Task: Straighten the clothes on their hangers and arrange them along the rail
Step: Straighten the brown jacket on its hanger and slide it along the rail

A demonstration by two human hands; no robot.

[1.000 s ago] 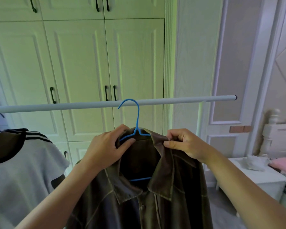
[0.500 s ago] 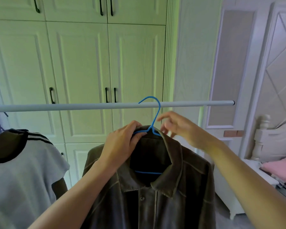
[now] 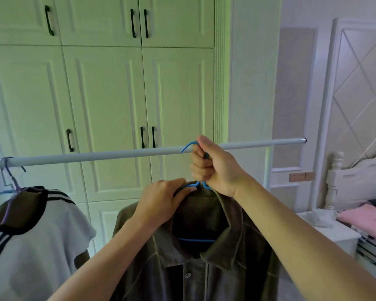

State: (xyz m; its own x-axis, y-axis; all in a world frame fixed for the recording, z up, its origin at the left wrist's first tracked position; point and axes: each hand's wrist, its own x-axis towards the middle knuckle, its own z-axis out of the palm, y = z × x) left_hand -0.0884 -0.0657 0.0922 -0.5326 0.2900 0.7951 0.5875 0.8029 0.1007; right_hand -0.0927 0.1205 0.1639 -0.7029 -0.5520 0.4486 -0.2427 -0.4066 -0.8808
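Closest to you, the brown shirt hangs open-collared from the blue hanger, just below the middle of the rail. Its hem and sleeves run off the bottom edge, so you cannot check how evenly it drapes. The cloth looks soft and fairly thick, probably with some weight, and likely to slip along such a thin wire, so steady it at the shoulder seam or collar rather than tugging the front. Your left hand has its fingers curled over the left side of the collar, pinching cloth against the hanger's shoulder wire. Just above, your right hand is clenched round the hanger's stem with the thumb raised against the hook. That stem is the best hold, since the wire will probably flex if loaded further out. Your fist covers the hook's bend, so whether it is seated over the rail cannot be told. Well apart to the left, a grey striped top hangs from a tangle of hooks that is hard to sort out, and the rail's left end is cut off. Behind stand the wardrobe doors.
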